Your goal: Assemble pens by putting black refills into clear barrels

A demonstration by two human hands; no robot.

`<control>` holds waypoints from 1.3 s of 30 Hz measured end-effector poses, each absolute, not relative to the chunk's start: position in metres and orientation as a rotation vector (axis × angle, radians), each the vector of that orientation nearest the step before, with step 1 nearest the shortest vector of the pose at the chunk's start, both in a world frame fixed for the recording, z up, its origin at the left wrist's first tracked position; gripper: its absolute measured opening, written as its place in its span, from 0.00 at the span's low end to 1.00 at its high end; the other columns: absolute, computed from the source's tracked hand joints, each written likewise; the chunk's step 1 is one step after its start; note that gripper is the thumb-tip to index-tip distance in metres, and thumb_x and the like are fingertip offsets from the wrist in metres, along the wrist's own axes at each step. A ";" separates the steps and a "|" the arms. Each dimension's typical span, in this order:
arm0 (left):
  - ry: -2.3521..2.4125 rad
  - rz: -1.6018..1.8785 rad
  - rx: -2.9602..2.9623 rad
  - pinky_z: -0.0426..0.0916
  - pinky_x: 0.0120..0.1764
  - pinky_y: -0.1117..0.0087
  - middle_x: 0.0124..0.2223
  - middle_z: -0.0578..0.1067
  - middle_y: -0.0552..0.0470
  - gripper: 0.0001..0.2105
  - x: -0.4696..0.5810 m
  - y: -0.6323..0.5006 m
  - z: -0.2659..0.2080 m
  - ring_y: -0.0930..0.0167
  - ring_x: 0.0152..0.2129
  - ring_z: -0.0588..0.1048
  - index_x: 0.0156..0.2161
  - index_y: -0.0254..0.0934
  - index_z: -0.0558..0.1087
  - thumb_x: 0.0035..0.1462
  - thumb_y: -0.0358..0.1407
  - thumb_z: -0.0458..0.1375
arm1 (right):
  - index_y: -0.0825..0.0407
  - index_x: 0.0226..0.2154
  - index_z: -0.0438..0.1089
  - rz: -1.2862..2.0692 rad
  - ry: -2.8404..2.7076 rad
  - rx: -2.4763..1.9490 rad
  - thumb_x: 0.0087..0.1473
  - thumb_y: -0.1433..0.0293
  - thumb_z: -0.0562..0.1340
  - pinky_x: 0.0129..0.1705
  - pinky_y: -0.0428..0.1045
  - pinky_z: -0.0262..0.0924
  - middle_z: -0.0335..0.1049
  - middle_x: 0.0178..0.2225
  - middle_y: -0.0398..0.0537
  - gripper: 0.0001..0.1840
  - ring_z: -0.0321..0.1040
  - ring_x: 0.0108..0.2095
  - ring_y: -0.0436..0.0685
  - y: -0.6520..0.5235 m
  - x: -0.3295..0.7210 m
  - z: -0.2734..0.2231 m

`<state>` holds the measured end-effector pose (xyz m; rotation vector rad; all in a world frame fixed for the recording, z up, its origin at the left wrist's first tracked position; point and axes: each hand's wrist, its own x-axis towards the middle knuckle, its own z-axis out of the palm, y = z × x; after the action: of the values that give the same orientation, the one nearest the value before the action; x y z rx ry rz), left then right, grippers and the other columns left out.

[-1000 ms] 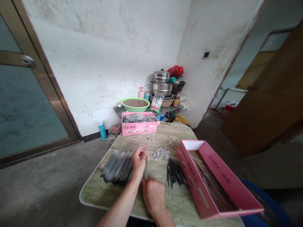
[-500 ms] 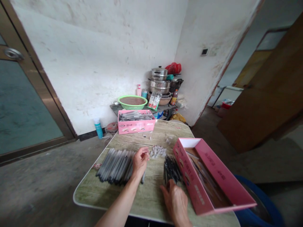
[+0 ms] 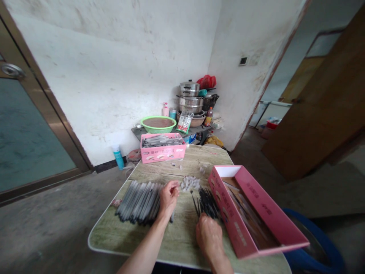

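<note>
My left hand (image 3: 169, 197) hovers with curled fingers at the right end of a row of translucent grey, pen-like tubes (image 3: 138, 199) with dark lower ends. Whether anything is pinched in it is too small to tell. Right of its fingertips lies a heap of small whitish pieces (image 3: 189, 183). My right hand (image 3: 210, 233) is closed at the near end of a pile of thin black sticks (image 3: 208, 201). One thin black stick (image 3: 194, 201) slants out beyond its fingers, apart from the pile; the hand hides its lower end.
A long pink box (image 3: 238, 228) with a few thin items inside borders the pile on the right. Another pink box (image 3: 164, 153), full of grey tubes, stands at the table's far edge. Behind it, a side table carries a green basin (image 3: 158, 130) and stacked pots (image 3: 190, 101).
My right hand has closed, and a black stick now stands out to the left of the pile. The left hand has stayed nearly in place, its fingers slightly more curled.
</note>
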<state>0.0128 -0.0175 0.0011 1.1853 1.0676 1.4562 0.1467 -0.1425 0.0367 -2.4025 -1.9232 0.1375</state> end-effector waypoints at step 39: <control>0.649 0.983 1.118 0.64 0.17 0.76 0.24 0.74 0.51 0.14 0.022 -0.048 0.011 0.75 0.16 0.69 0.30 0.32 0.70 0.52 0.44 0.62 | 0.58 0.36 0.75 0.227 -2.394 -2.358 0.47 0.78 0.62 0.42 0.50 0.64 0.77 0.40 0.60 0.11 0.73 0.43 0.64 -0.140 0.330 0.090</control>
<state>0.0217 -0.0482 0.0110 1.1176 0.6491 0.9834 0.3303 -0.1399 0.0900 -2.3579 -2.3940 0.2273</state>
